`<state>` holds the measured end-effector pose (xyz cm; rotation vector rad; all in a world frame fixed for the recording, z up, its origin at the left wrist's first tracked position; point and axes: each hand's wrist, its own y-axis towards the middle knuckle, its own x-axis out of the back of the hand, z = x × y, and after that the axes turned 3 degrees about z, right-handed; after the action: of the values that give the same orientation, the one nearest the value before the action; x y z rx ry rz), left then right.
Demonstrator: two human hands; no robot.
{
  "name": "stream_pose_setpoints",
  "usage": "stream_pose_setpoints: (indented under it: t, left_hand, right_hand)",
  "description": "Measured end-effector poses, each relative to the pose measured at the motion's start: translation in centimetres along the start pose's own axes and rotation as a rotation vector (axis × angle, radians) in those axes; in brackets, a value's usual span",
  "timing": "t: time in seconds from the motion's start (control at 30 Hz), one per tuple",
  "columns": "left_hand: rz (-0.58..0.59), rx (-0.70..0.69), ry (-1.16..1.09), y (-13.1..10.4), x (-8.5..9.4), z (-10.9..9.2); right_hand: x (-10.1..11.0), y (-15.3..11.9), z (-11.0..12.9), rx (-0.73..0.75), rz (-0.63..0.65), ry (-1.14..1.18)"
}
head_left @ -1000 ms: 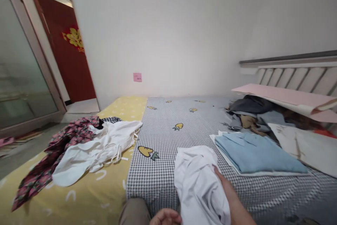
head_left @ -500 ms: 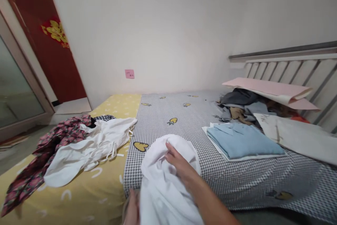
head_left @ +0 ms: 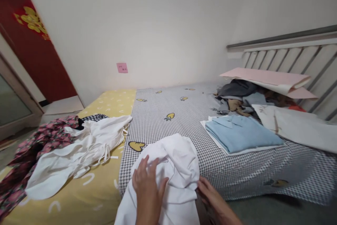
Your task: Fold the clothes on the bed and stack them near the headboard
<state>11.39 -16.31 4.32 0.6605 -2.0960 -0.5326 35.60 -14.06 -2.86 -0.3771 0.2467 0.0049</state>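
Observation:
A crumpled white garment point(head_left: 181, 154) is bunched at the near edge of the checked bed sheet and hangs down toward me; its kind is hard to make out. My left hand point(head_left: 149, 183) rests on its left part, fingers spread and thumb apart. At the right edge of the cloth, my right hand point(head_left: 212, 195) has its fingers pressed together on the fabric. Part of that grip is hidden by the cloth. Right of the garment lies a folded light blue collared shirt point(head_left: 242, 135) on a white folded piece.
A white garment with ties point(head_left: 76, 154) and a floral garment point(head_left: 50, 133) lie on the yellow sheet point(head_left: 113, 102). At right are a clothes heap point(head_left: 237, 91), pink sheets point(head_left: 265, 77), a white bag-like item point(head_left: 302, 126) and a bed rail point(head_left: 284, 35).
My right hand has moved from the top of the white garment to its right edge. My left hand has risen from the lower left onto the cloth. The view has shifted slightly.

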Motion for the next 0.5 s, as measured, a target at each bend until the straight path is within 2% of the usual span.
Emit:
stream_pose_setpoints:
  t: [0.03,0.07,0.13,0.17,0.23,0.3,0.37,0.43,0.5]
  left_hand:
    - [0.055,-0.016,0.050,0.7,-1.1,-0.5]
    - [0.107,0.023,0.069,1.3,-1.9,-0.7]
    - [0.221,0.221,-0.036,2.5,-2.1,0.2]
    - [0.267,0.356,-0.166,3.0,-1.5,0.9]
    - [0.300,0.632,-0.532,4.0,1.1,2.4]
    - [0.250,0.879,-0.906,4.6,4.7,3.6]
    - [0.161,1.075,-1.144,4.5,8.1,4.8]
    - [0.084,1.177,-1.177,3.6,10.2,6.5]
    - [-0.033,1.140,-0.967,1.8,11.2,9.2]
  right_hand:
    - [-1.7,-0.3,0.4,0.025,0.059,0.085]
    - [-3.2,-0.5,1.1,0.044,0.105,0.174]
    - [-5.0,-0.6,3.7,0.081,0.119,0.342]
    - [-5.2,-0.5,5.3,0.102,0.090,0.408]
    - [-4.4,-0.1,9.0,0.163,-0.007,0.493]
    - [-3.0,0.2,12.7,0.242,-0.075,0.467]
    - [-2.0,0.4,15.8,0.308,-0.024,0.317]
    - [-1.9,0.6,17.7,0.385,0.086,0.045]
    - [-2.3,1.0,18.2,0.488,0.110,-0.298]
